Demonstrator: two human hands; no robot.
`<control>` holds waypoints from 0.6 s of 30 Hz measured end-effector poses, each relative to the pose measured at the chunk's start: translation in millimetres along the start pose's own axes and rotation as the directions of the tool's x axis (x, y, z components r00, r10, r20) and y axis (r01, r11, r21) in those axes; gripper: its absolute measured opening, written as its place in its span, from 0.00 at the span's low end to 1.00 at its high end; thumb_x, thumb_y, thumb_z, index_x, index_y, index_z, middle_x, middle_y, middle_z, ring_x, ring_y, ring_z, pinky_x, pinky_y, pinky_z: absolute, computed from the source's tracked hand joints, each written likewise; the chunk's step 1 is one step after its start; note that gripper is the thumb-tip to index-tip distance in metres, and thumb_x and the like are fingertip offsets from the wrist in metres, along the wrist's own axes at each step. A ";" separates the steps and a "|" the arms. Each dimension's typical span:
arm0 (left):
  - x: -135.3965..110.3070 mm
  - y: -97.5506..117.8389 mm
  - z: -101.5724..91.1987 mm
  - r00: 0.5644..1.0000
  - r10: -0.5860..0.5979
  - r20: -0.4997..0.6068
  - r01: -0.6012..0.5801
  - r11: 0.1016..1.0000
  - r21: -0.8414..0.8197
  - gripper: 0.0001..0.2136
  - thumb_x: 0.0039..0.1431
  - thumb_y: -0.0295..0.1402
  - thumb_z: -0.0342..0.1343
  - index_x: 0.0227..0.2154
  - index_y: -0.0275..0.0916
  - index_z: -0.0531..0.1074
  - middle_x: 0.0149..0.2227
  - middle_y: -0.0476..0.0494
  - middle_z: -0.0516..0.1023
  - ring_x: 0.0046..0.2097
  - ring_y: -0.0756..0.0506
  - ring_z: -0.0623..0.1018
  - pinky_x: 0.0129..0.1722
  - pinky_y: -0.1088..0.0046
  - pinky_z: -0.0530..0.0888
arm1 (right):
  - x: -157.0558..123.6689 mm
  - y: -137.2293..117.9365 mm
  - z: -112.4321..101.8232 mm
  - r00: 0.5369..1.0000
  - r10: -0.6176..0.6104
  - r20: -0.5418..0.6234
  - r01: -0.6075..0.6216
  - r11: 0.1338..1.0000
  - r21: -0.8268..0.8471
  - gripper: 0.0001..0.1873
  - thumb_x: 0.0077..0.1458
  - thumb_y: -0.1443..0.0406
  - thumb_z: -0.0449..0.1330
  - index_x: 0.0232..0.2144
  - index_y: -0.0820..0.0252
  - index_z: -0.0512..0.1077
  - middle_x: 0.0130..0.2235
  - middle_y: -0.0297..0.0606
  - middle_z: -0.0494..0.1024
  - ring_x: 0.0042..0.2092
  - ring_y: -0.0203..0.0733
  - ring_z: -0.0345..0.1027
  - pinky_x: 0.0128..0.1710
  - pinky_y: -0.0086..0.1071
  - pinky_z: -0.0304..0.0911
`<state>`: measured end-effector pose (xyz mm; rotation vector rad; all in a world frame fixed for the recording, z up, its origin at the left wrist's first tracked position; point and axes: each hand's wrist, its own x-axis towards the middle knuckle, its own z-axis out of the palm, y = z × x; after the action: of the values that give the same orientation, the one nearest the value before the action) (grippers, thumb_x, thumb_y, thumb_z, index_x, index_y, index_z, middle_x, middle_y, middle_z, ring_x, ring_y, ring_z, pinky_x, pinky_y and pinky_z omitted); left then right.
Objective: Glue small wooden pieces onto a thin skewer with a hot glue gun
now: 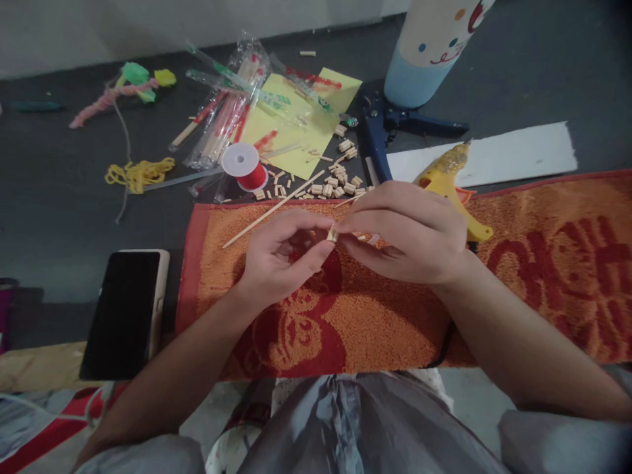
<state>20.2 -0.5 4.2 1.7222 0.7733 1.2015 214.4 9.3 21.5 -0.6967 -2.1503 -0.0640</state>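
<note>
My left hand [284, 253] and my right hand [402, 230] meet over an orange and red towel [543, 263]. Both pinch a small wooden piece [332, 233] between thumb and fingertips. Further tiny wooden bits seem to sit under my right fingers, hard to make out. A long thin wooden stick [271, 209] lies on the towel's far left edge, just beyond my left hand. A heap of several short cut wooden pieces [340, 184] lies on the floor just past the towel.
A yellow glue gun [451, 184] rests behind my right hand. Blue cutters [380, 135], a red thread spool [244, 164], yellow paper [296, 125], plastic-wrapped sticks [232, 112], a white strip [494, 158], a blue and white container [424, 52] and a dark phone [126, 313] lie around.
</note>
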 end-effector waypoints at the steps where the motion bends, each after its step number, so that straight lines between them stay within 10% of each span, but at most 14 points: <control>1: 0.6 -0.8 -0.3 1.000 0.013 0.003 -0.013 1.000 0.015 0.06 0.58 0.31 0.58 0.39 0.41 0.74 0.30 0.50 0.76 0.22 0.57 0.72 0.18 0.83 0.70 | -0.5 0.2 0.0 1.000 0.002 0.001 -0.003 1.000 0.013 0.05 0.58 0.69 0.58 0.37 0.58 0.73 0.35 0.37 0.79 0.38 0.36 0.74 0.39 0.29 0.72; 18: 5.1 -4.3 -3.3 0.983 0.182 0.012 -0.181 0.965 0.190 0.04 0.56 0.30 0.58 0.34 0.42 0.73 0.31 0.48 0.77 0.27 0.53 0.73 0.24 0.76 0.71 | -2.7 3.2 -1.5 0.999 -0.049 0.017 0.048 0.998 0.047 0.05 0.59 0.68 0.58 0.38 0.56 0.73 0.35 0.36 0.78 0.38 0.35 0.73 0.37 0.29 0.70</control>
<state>18.8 6.6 2.9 1.9836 0.7667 1.2894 218.3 10.3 19.8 -0.6203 -2.1799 -0.0338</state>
